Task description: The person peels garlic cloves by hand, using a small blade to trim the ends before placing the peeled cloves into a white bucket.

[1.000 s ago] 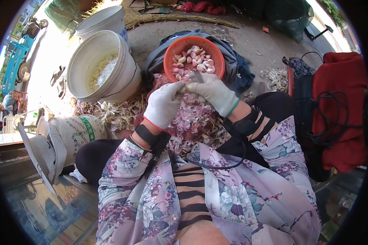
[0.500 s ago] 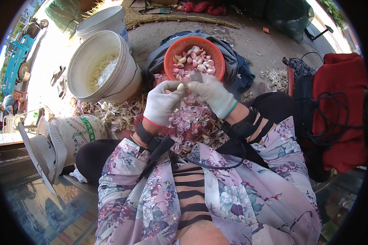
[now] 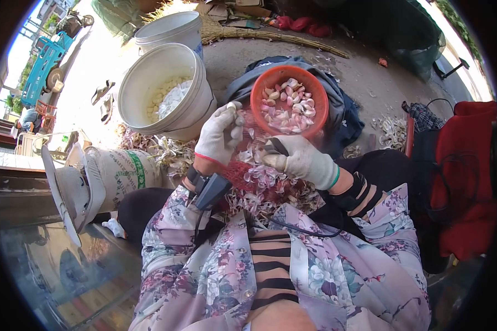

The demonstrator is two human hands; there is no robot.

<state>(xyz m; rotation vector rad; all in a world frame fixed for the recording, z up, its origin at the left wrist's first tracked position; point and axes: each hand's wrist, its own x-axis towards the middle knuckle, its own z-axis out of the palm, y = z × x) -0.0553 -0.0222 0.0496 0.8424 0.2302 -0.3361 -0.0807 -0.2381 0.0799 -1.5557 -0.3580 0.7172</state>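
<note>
My left hand [image 3: 220, 138], in a white knit glove, is raised near the rim of the front white bucket [image 3: 128, 118]. Its fingers pinch a pale garlic clove [image 3: 233, 105], partly covered by the fingertips. Peeled cloves [image 3: 159, 102] and a white lump lie inside that bucket. Lower and to the right, my gloved right hand [image 3: 301, 160] is closed on a small flat grey blade [image 3: 276, 145]; any handle is hidden in the glove. Just beyond it, an orange bowl [image 3: 321, 91] holds pinkish unpeeled cloves [image 3: 288, 105]. Papery garlic skins [image 3: 265, 179] are heaped below both hands, over red netting.
A second white bucket [image 3: 168, 25] stands behind the first. Dark cloth [image 3: 345, 118] lies under the bowl. To the left are a printed sack [image 3: 124, 171] and a pale hat [image 3: 74, 190]. Red fabric [image 3: 464, 182] with a black cable is at right; a straw broom [image 3: 276, 36] lies behind.
My hands have come apart: the left has risen toward the bucket with the clove, while the right has dropped lower with the blade. The whole view has shifted, moving the scene rightward.
</note>
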